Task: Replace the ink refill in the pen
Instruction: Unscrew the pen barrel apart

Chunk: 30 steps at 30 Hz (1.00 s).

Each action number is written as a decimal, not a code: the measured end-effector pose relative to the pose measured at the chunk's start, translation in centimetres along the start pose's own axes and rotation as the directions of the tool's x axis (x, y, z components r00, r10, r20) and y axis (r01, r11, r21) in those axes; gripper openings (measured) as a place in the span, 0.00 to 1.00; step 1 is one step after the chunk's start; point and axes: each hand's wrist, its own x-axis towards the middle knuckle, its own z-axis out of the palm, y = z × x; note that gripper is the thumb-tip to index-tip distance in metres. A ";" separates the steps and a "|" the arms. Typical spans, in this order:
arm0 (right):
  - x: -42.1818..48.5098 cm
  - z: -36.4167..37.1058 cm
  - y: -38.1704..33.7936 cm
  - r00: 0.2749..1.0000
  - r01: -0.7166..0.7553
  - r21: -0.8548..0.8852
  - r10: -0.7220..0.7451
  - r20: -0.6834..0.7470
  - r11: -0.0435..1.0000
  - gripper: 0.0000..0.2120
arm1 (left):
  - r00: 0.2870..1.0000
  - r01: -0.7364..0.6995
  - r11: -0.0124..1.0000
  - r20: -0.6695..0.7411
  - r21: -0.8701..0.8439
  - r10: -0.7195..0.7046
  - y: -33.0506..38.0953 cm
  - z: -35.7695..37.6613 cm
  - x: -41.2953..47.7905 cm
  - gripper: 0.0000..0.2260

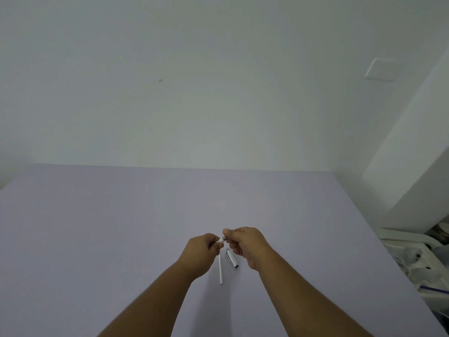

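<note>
My left hand (202, 251) is closed around a white pen barrel (221, 239), of which only the end shows past the fingers. My right hand (245, 243) pinches a small dark tip piece (224, 237) right at that end, thumb and forefinger together. Both hands hover just above the lilac table (97, 239). Under them lies a thin white ink refill (220, 269), pointing toward me. Beside it, to the right, rests a silver pen part with a clip (232, 258).
A white wall rises behind the table's far edge. Off the right edge of the table stands white plastic clutter (413, 254), low and close to the corner. A switch plate (381, 68) sits on the wall at upper right.
</note>
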 end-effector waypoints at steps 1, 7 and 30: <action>-0.1 0.0 -0.1 1.000 0.017 0.017 -0.018 0.023 1.000 0.03 | 1.000 -0.001 1.000 0.000 0.003 0.001 0.0 0.0 0.0 0.10; -0.1 0.0 -0.3 0.999 -0.032 0.045 0.032 0.014 0.998 0.06 | 1.000 0.006 1.000 -0.006 -0.002 -0.006 -0.3 -0.2 -0.1 0.09; 0.0 0.0 -0.1 0.999 0.015 0.050 -0.017 0.028 0.999 0.03 | 1.000 0.010 0.999 -0.003 0.038 -0.010 -0.2 0.1 0.2 0.10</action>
